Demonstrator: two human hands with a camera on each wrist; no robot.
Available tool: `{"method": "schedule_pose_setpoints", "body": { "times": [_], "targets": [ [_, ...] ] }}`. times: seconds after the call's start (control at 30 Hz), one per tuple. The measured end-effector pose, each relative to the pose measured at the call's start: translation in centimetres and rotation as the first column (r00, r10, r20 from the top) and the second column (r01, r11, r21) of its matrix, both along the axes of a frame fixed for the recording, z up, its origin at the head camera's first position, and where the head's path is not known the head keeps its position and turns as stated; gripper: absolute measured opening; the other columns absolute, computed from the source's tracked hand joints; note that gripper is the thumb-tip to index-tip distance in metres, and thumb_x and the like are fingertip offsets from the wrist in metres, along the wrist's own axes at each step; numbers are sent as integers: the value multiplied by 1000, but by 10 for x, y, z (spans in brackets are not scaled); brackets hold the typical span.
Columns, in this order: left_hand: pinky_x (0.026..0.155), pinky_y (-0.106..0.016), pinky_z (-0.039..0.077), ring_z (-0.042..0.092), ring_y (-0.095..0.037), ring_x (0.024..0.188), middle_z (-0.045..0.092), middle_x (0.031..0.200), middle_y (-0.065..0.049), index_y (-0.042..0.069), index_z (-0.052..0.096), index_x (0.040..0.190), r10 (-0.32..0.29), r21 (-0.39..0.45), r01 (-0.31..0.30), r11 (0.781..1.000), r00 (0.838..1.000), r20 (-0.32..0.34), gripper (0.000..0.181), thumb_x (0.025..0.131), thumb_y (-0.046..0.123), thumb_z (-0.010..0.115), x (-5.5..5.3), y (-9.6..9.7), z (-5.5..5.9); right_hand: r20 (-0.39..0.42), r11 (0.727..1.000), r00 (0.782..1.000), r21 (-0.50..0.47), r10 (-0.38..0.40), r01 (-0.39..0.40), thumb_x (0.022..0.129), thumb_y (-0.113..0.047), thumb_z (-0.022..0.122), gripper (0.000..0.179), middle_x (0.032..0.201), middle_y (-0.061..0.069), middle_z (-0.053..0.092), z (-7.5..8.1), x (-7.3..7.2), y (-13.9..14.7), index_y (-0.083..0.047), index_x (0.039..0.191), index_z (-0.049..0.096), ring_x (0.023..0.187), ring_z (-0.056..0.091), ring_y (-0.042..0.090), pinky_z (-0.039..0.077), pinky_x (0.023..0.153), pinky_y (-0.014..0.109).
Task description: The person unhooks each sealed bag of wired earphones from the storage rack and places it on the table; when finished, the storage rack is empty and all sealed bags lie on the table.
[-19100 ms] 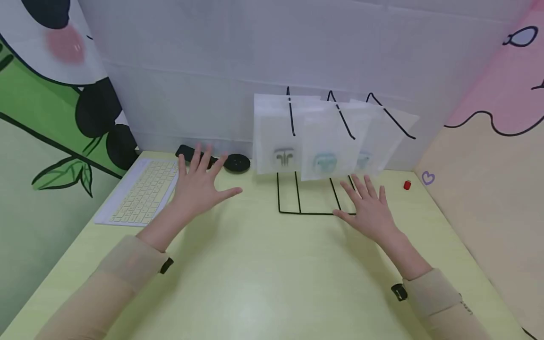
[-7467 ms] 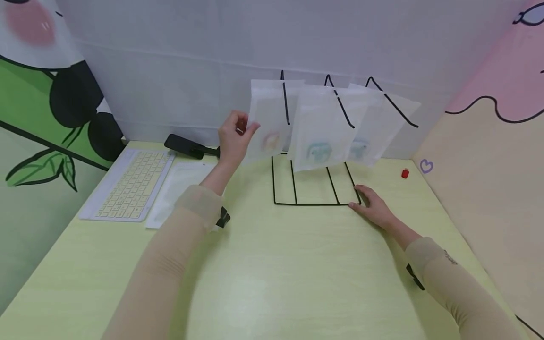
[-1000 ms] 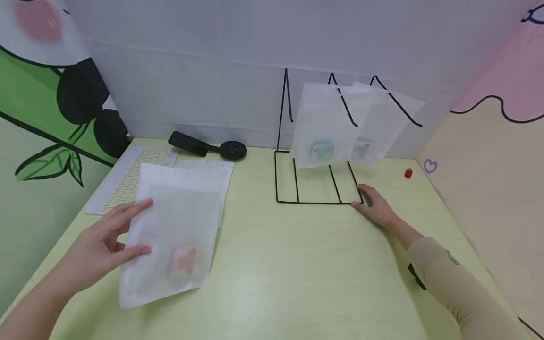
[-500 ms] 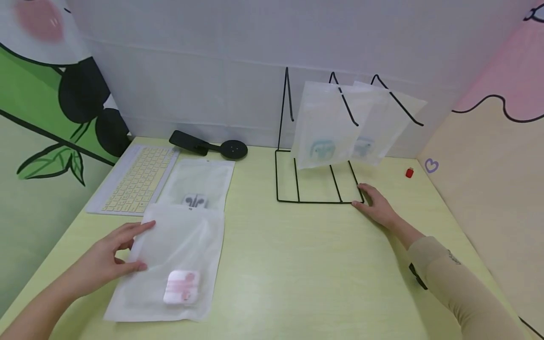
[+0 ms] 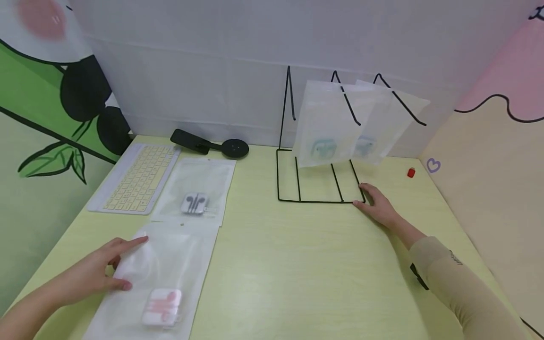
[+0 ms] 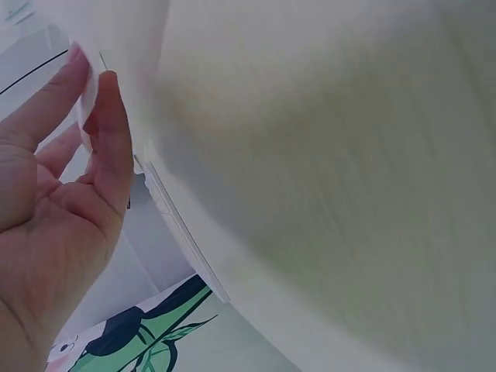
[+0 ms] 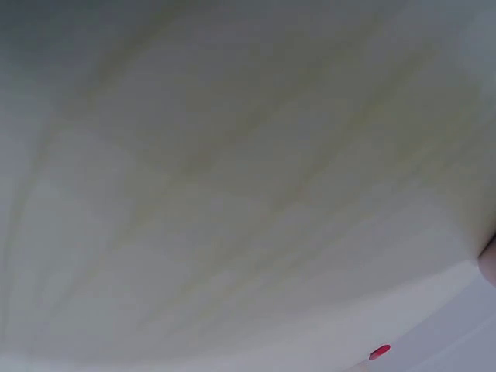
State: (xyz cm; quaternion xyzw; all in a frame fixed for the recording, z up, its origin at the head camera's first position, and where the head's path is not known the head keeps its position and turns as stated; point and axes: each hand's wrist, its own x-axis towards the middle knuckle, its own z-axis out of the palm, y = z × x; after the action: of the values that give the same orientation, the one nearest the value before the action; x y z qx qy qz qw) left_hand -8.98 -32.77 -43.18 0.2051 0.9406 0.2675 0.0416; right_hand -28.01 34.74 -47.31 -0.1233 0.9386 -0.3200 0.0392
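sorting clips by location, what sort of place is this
Probably a small indoor desk setup, perhaps for staging or display: a pale tabletop against a creased plain backdrop, cartoon art on the left wall, and a black wire rack with white bags hanging from it.

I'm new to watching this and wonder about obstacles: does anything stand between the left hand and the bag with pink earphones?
Nothing visible does: the left hand directly pinches the left edge of the bag with pink earphones. The bag with dark earphones lies farther back, not between them.
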Motion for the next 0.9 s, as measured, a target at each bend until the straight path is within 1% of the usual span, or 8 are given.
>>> {"method": "schedule_pose_setpoints", "body": {
  "times": [0.13, 0.23, 0.4, 0.47, 0.63, 0.73, 0.83, 0.9],
  "targets": [
    [59, -18, 37, 39, 3, 72, 43, 96, -1, 10, 43, 141, -23, -7, 23, 1000, 999, 29, 89, 65, 34, 83, 2, -2, -3, -1, 1000, 1000, -4, -1, 1, 91, -39, 61, 75, 154, 21, 19, 0, 0, 1, -5, 148, 26, 141, 15, 42, 15, 111, 58],
    [57, -18, 35, 36, 3, 69, 41, 91, 0, 9, 41, 142, -42, -25, 43, 999, 998, 51, 91, 66, 36, 82, 2, -2, -4, 4, 1000, 1000, -7, -2, 2, 91, -39, 61, 75, 154, 21, 19, -1, 0, 1, -5, 148, 26, 141, 14, 42, 15, 111, 59],
    [57, -18, 31, 34, 3, 66, 39, 81, 2, 4, 42, 140, -36, -81, 44, 996, 995, 90, 93, 65, 44, 81, -1, 2, -3, 8, 1000, 1000, -6, -3, 3, 91, -40, 60, 76, 154, 21, 18, -1, -1, 1, -5, 148, 25, 141, 14, 42, 14, 111, 59],
    [60, -18, 32, 36, 3, 70, 42, 83, 3, 2, 45, 137, -24, -116, 34, 993, 996, 91, 94, 64, 48, 81, -5, 4, -2, 7, 1000, 1000, -5, -6, 6, 91, -40, 60, 76, 154, 21, 18, -1, -1, 2, -5, 148, 25, 141, 14, 42, 14, 111, 59],
    [68, -21, 37, 39, -4, 80, 48, 92, 2, 5, 46, 137, -3, -192, 26, 981, 993, 119, 97, 61, 54, 81, -12, 9, 1, -1, 1000, 1000, -2, -8, 8, 91, -40, 60, 75, 154, 22, 18, -1, 0, 3, -5, 148, 25, 141, 14, 42, 14, 111, 59],
    [67, -22, 35, 38, -4, 77, 45, 85, 3, 7, 45, 137, -5, -204, 35, 978, 989, 147, 98, 60, 54, 81, -15, 10, 3, -3, 1000, 1000, 1, -8, 8, 91, -40, 60, 75, 154, 21, 18, -2, 1, 4, -5, 148, 25, 141, 14, 42, 15, 111, 58],
    [65, -22, 30, 35, -1, 70, 38, 75, 4, 8, 44, 137, 0, -202, 35, 979, 985, 171, 97, 60, 55, 80, -16, 11, 7, 1, 1000, 1000, -4, -6, 6, 91, -39, 60, 75, 154, 22, 18, -1, 1, 2, -5, 148, 25, 141, 14, 42, 15, 111, 58],
    [63, -21, 29, 34, 0, 68, 37, 73, 4, 10, 44, 137, 11, -200, 26, 979, 983, 183, 97, 60, 56, 80, -17, 13, 12, 7, 1000, 1000, -9, -7, 7, 91, -39, 61, 75, 154, 22, 18, 1, 2, 1, -5, 148, 26, 141, 14, 42, 15, 111, 58]
  ]
}}
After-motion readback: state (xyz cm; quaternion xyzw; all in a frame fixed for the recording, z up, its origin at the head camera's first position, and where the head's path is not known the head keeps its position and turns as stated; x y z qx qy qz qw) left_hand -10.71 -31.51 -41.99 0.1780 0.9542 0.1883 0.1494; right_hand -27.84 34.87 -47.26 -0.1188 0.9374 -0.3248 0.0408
